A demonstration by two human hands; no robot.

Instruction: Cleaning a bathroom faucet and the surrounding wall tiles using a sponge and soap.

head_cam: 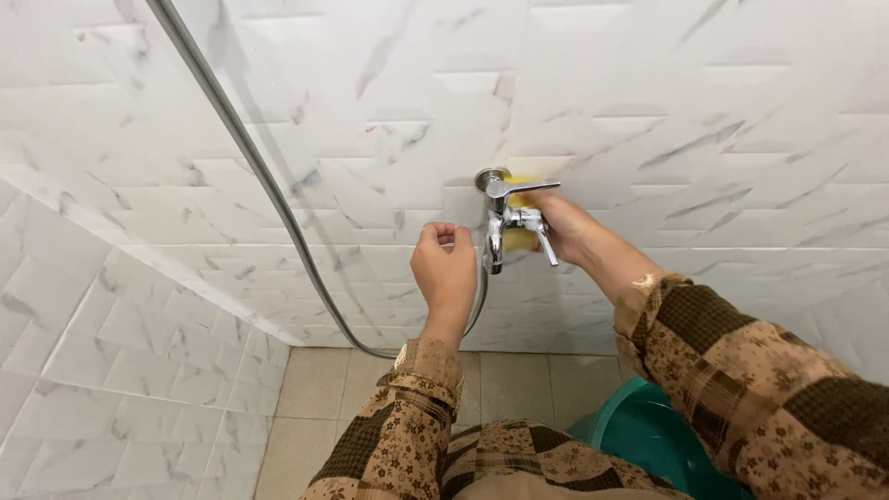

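Observation:
A chrome wall tap (pixel 505 208) with two lever handles sticks out of the marble-look tiled wall (pixel 648 111). My right hand (pixel 565 227) is behind the tap, pressing a yellow sponge (pixel 520 239) against it; only slivers of the sponge show. My left hand (pixel 444 268) hovers just left of the tap in a loose fist, fingers curled, with nothing seen in it. Both arms wear brown patterned sleeves.
A metal shower hose (pixel 269 185) runs from the top left down the wall and loops up to the tap. A teal plastic basin (pixel 648 435) sits on the beige tiled floor (pixel 315 398) at lower right. A side wall closes the corner on the left.

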